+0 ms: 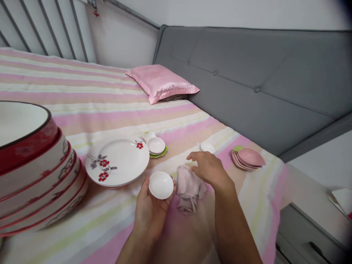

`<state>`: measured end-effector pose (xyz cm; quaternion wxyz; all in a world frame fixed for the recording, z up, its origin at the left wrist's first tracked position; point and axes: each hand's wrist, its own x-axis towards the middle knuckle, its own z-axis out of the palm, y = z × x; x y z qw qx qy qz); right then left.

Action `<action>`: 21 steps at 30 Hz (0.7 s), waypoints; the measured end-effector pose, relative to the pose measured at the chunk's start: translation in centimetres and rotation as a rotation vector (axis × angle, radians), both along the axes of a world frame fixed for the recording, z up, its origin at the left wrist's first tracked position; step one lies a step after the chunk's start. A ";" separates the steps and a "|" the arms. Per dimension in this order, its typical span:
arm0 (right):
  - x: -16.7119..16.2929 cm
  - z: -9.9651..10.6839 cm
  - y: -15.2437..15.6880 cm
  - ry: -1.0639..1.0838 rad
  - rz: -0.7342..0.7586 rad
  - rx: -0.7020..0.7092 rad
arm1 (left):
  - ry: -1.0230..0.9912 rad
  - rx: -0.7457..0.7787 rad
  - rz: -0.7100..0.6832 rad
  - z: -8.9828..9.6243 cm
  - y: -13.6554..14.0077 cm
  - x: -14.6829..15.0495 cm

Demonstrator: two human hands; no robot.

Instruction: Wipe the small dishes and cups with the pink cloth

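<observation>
A small round white dish (161, 185) rests in my left hand (150, 211), with the fingers and thumb around its rim. My right hand (210, 168) is held over a crumpled greyish-pink cloth (189, 187), thumb and index finger apart, with nothing seen between them. Whether it touches the cloth I cannot tell. Just beyond the right hand lies another small white dish (207, 147), partly hidden by it. Behind my left hand, small white dishes (156, 145) are stacked on a green-edged dish (162, 152).
White plates with red flowers (118, 161) lie left of my hands, beside a tall stack of red-rimmed bowls (41, 179). Pink leaf-shaped dishes (250, 157) are stacked at right. A pink pillow (163, 82) lies near the grey headboard (247, 62) on the striped bedspread (104, 110).
</observation>
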<state>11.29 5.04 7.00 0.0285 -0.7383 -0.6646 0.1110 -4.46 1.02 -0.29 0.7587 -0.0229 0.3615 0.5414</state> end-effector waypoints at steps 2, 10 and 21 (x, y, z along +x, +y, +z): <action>0.2 -0.7 0.5 -0.006 0.052 -0.109 | 0.017 0.012 -0.004 0.0 0.0 0.0; -1.0 -1.9 1.5 -0.027 0.220 -0.253 | 0.010 0.001 -0.034 -0.2 -0.1 0.0; 0.4 -1.2 1.3 0.123 0.124 0.346 | 0.006 -0.006 -0.034 -0.1 0.0 -0.1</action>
